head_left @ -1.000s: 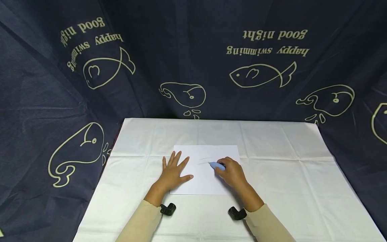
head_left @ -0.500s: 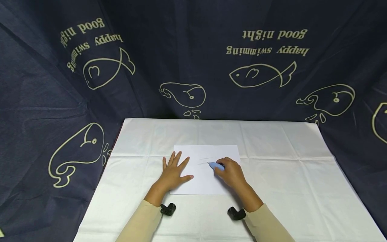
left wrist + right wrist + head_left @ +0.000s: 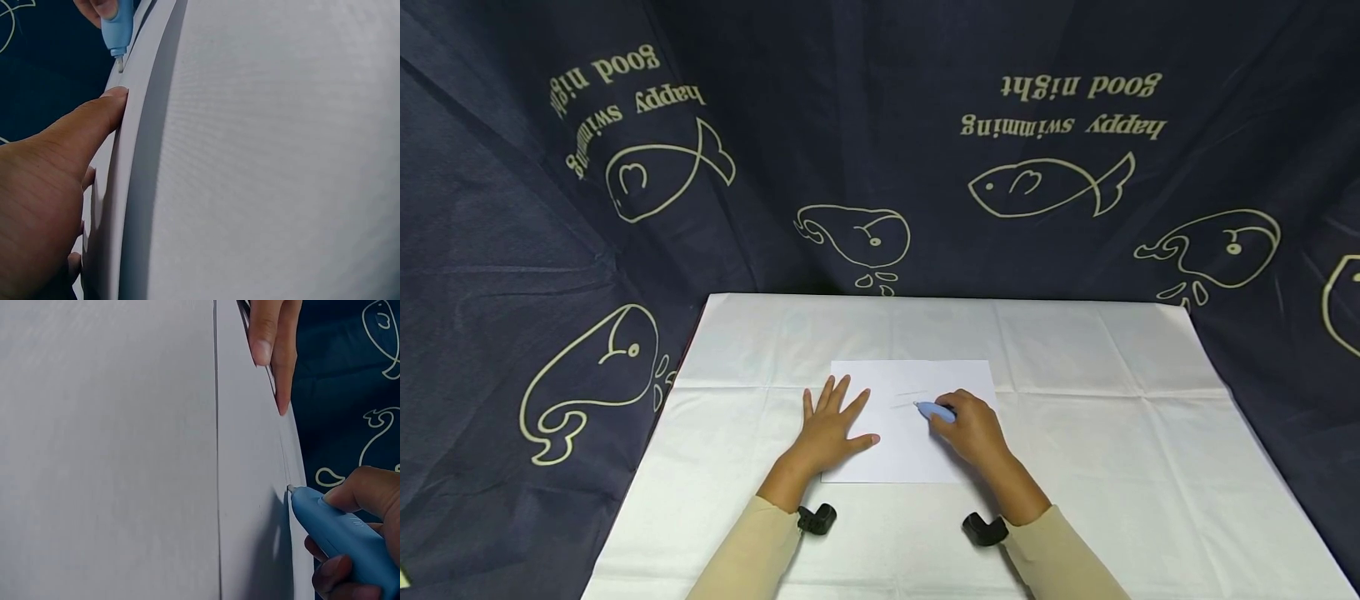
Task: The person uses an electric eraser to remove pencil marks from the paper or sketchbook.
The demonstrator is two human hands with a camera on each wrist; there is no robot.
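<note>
Backdrop: dark printed cloth (image 3: 850, 100), past the far edge of your white-covered desk (image 3: 1090, 467). Paper sheet (image 3: 910, 457) is on the desk, approx. mid, directly in front of you. Your left hand (image 3: 829, 437): fingers straight & spread apart, lying across the sheet's left edge, thumb on paper. Your right hand (image 3: 976, 429): clamped on the blue pen-type tool (image 3: 937, 412), over the sheet's right side, tool slanted w/ tip leftward. Upper line (image 3: 912, 393) and lower line (image 3: 901, 407), both faint, lie btwn hands; tip (image 3: 290, 488) is at the lower line's right end. Step in hand, my judgement: working the tip along the lower line; drawing vs. erasing, can't tell. Next move prob. calls for firm left-hand hold & light, even tip pressure along that line.
</note>
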